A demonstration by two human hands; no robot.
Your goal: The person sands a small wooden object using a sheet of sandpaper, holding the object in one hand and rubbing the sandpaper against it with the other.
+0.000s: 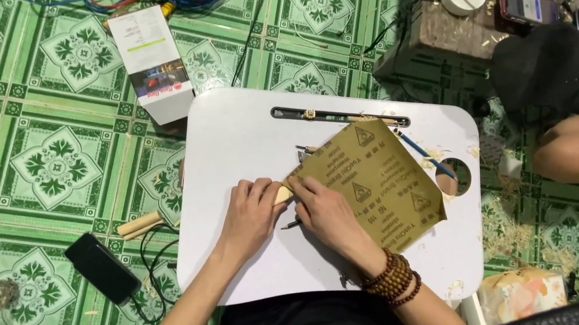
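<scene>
- Nearest the camera: a wrist with a brown bead bracelet (391,280), above a dark lap.
- That's the right hand (330,214), fingers pressed together and flat on the near corner of the sandpaper (375,183).
- Left hand (251,212) has its fingers curled, pinching a small pale wooden piece (281,193) that peeks out between both hands, right at the sheet's left edge.
- Looks like the sanding step. Next move probably calls for a steady grip on the piece with the sheet pinned flat.
- Sandpaper is olive-brown, backing side up, slightly curled, and lies on a smooth white lap tray (239,139) with rounded corners.
- A blue pencil (425,155) sticks out from under the sheet.
- Floor is glossy green patterned tile (54,162) with wood shavings (507,220) to the right.
- Another person's hands are off at the right edge.
</scene>
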